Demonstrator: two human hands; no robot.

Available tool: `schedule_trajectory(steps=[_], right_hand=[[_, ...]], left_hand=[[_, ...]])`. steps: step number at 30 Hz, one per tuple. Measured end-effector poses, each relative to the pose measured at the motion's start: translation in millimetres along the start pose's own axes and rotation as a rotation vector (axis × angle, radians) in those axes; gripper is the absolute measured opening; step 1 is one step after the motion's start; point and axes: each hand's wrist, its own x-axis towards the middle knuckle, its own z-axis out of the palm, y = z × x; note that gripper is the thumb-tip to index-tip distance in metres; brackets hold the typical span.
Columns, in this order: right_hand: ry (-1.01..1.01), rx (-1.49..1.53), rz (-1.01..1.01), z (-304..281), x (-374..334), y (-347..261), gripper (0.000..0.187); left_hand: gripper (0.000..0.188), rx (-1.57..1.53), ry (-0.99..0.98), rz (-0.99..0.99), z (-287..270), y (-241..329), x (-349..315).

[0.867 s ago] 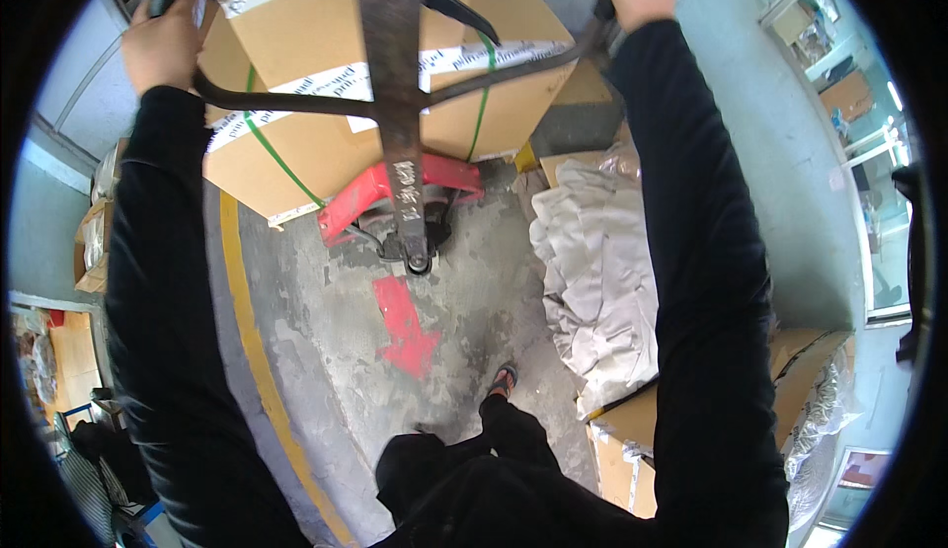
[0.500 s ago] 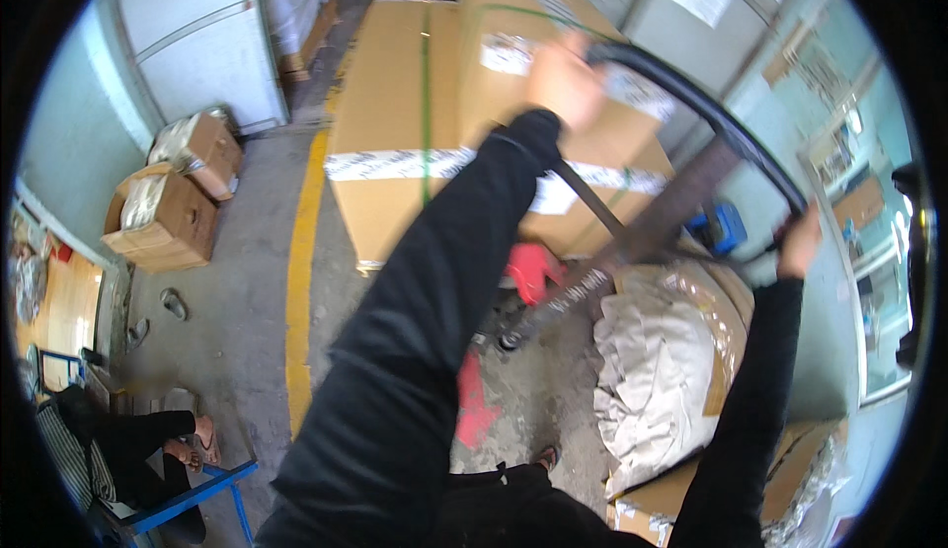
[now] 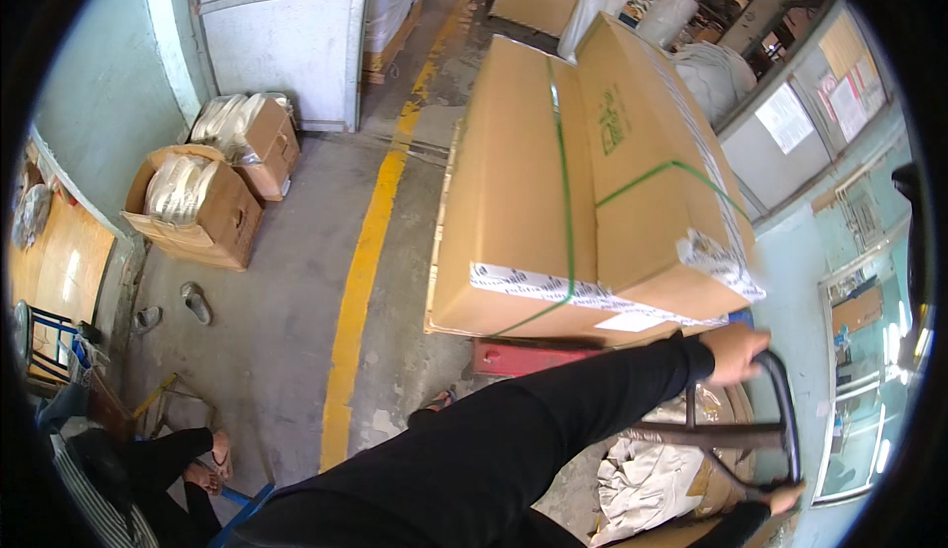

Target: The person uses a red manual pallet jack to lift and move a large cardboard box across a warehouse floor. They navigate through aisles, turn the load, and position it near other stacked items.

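I have both bare hands on a dark metal, loop-shaped handle [image 3: 789, 410] at the lower right. The left grip [image 3: 736, 352] is curled over its upper end, with the black-sleeved arm stretching across the view from the lower left; the right grip [image 3: 786, 498] is closed around its lower end, the fingers partly hidden. A brown metal shaft [image 3: 719, 433] runs leftward from the loop.

Beyond my hands, right of centre, two long brown cardboard cartons [image 3: 523, 183] stand side by side, bound with green straps [image 3: 564, 168] and sealed with white printed tape. Both are closed, so I cannot tell what they hold. A red metal base [image 3: 533, 356] shows just below their near edge.

At the left, near the wall, I see two smaller cardboard containers. The nearer open brown box [image 3: 207, 242] has its flaps spread and is packed with white rounded bundles [image 3: 180, 191] in clear plastic; the farther brown box [image 3: 274, 148], just behind it, carries similar white pieces at its top.

Below the shaft lies a crumpled heap of off-white fabric [image 3: 642, 477]; I cannot tell whether a container holds it. A yellow floor line [image 3: 360, 291] runs between the smaller boxes and the strapped cartons.
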Motion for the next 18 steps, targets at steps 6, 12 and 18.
schedule_trajectory(steps=[6,12,18], right_hand=[[-0.036,0.179,-0.001,-121,-168,-36,0.043],[-1.004,-1.003,0.016,-133,-491,-150,0.043],[-1.173,-1.368,-0.038,-55,-708,-187,0.048]], left_hand=[[0.053,-0.318,-0.619,-0.141,-87,48,-58],[0.077,0.001,-1.534,-0.308,-199,59,-107],[0.065,0.416,-1.518,0.049,-309,85,-243]])
